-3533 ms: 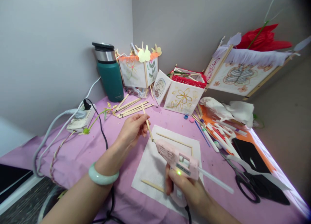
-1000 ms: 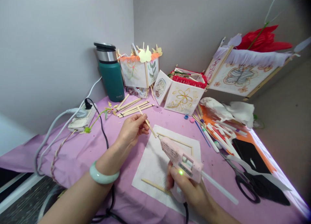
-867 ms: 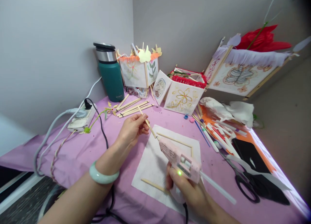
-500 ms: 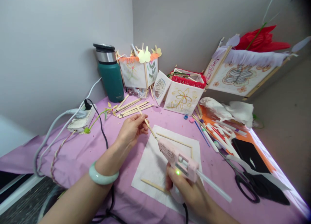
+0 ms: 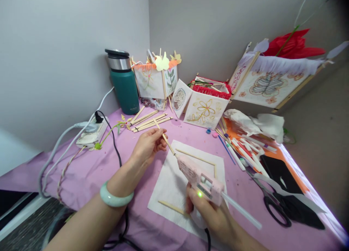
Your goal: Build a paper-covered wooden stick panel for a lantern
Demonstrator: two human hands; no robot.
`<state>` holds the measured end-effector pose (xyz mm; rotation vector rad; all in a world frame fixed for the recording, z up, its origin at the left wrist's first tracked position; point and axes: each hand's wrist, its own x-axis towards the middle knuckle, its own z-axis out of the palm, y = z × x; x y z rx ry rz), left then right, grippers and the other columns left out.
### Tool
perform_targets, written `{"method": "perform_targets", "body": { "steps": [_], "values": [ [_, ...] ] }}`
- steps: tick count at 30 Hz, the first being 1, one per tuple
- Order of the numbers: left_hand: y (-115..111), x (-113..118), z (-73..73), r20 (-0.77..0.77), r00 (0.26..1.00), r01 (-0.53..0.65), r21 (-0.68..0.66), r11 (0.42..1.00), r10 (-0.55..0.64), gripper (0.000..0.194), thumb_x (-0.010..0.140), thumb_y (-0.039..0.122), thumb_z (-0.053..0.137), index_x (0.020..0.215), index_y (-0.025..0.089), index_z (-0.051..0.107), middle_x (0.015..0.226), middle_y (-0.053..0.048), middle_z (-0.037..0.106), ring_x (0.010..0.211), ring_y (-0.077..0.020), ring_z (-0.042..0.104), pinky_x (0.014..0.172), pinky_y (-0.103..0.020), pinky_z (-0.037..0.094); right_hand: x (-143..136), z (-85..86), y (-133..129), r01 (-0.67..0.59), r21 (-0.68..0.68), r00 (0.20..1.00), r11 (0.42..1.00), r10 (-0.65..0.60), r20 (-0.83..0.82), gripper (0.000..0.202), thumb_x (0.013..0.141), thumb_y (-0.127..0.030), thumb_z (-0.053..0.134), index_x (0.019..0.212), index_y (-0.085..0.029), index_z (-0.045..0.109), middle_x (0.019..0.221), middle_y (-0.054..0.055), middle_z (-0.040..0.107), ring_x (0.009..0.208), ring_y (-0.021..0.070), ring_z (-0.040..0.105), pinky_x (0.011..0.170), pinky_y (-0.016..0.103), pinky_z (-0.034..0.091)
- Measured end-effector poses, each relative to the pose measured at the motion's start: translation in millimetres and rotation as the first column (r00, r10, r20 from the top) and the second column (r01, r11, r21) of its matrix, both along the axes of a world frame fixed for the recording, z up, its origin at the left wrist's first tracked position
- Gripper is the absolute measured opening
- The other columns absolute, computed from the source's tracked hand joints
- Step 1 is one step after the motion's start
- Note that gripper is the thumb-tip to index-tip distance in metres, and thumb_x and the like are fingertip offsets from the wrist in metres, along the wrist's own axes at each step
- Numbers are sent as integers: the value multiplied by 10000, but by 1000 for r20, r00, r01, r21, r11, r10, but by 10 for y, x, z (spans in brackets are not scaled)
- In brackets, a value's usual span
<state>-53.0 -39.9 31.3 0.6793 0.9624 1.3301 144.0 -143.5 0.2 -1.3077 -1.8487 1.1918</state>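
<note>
Between the fingertips of my left hand (image 5: 149, 145) is a thin wooden stick (image 5: 169, 145), slanting down to the right. My right hand (image 5: 203, 211) is wrapped round a pink glue gun (image 5: 200, 178) with a green light lit. The gun's nozzle meets the lower end of the stick. Out of the gun's back sticks a clear glue stick (image 5: 242, 211). Beneath the gun lies a white sheet (image 5: 174, 182), bearing a stick along its upper part, a shorter one at its right and another stick (image 5: 172, 207) near its lower edge, partly hidden by my right hand.
Behind my left hand lie bundled sticks (image 5: 151, 122). A green bottle (image 5: 124, 84) and paper lanterns (image 5: 206, 107) stand at the back. At the left is a power strip (image 5: 92, 133) with cables. Markers (image 5: 247, 153), scissors (image 5: 275, 207) and a black phone-like slab (image 5: 280, 173) lie at the right.
The back of the glue gun and its glue stick have shifted very slightly right and down. Both hands keep their grips, and the nozzle stays at the stick's end.
</note>
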Motion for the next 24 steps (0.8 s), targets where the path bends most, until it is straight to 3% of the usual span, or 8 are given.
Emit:
{"method": "perform_targets", "body": {
  "steps": [6, 17, 21, 24],
  "values": [
    [6, 11, -6, -10, 1000, -3, 7, 1000, 3, 117, 793, 191, 657, 741, 112, 589, 594, 2, 603, 399, -57, 510, 390, -162, 457, -24, -16, -20, 68, -1, 998, 998, -68, -9, 536, 902, -550, 380, 597, -169, 604, 722, 66, 592, 725, 193, 588, 770, 332, 438],
    [12, 1, -6, 25, 1000, -15, 5, 1000, 15, 96, 807, 171, 628, 744, 106, 596, 594, 5, 598, 413, -55, 510, 396, -160, 447, -20, 1, 13, 46, -1, 999, 999, -46, -6, 526, 899, -532, 397, 561, -177, 587, 666, 61, 603, 740, 197, 585, 747, 319, 436],
    [-7, -61, 19, 69, 997, 29, 16, 999, -30, 76, 790, 168, 647, 760, 105, 616, 580, 16, 579, 423, -48, 515, 417, -149, 442, -114, 24, 49, 10, -216, 976, 976, -57, -211, 482, 882, -561, 423, 673, -166, 602, 555, 29, 583, 565, 157, 553, 571, 275, 434],
    [-83, -204, 154, 86, 996, -5, 152, 988, -8, 91, 770, 198, 671, 776, 117, 628, 615, 24, 578, 440, -40, 507, 413, -143, 423, -227, 119, 97, -68, -339, 916, 938, -76, -394, 510, 869, -619, 430, 865, -144, 615, 586, 22, 604, 516, 136, 543, 502, 244, 417]
  ]
}}
